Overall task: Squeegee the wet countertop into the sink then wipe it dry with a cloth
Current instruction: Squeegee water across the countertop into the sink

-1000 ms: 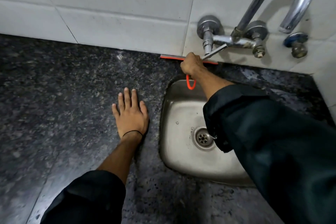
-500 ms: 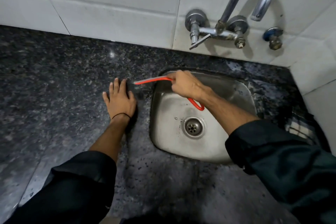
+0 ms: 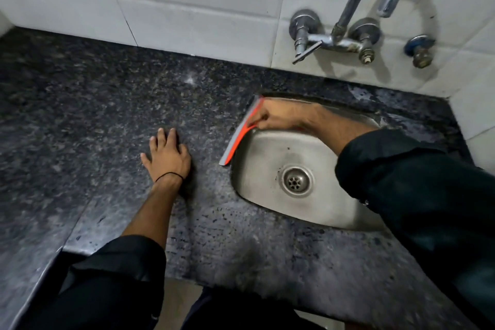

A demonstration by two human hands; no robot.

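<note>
My right hand (image 3: 281, 116) grips the handle of an orange squeegee (image 3: 239, 136). Its grey blade lies along the left rim of the steel sink (image 3: 257, 187), running from the sink's back left corner toward me. My left hand (image 3: 167, 155) rests palm down on the dark speckled granite countertop (image 3: 93, 120), a short way left of the blade, with a thin black band around the wrist. No cloth shows in this view.
A chrome wall tap (image 3: 348, 21) with a curved spout hangs over the sink's back edge from the white tiled wall (image 3: 187, 8). Another small valve (image 3: 420, 51) sits to its right. The counter's front edge (image 3: 187, 278) runs near my body.
The squeegee came away from the back wall under the tap, swung out over the counter left of the sink, then drew back to the sink's left rim. My left hand shifted slightly.
</note>
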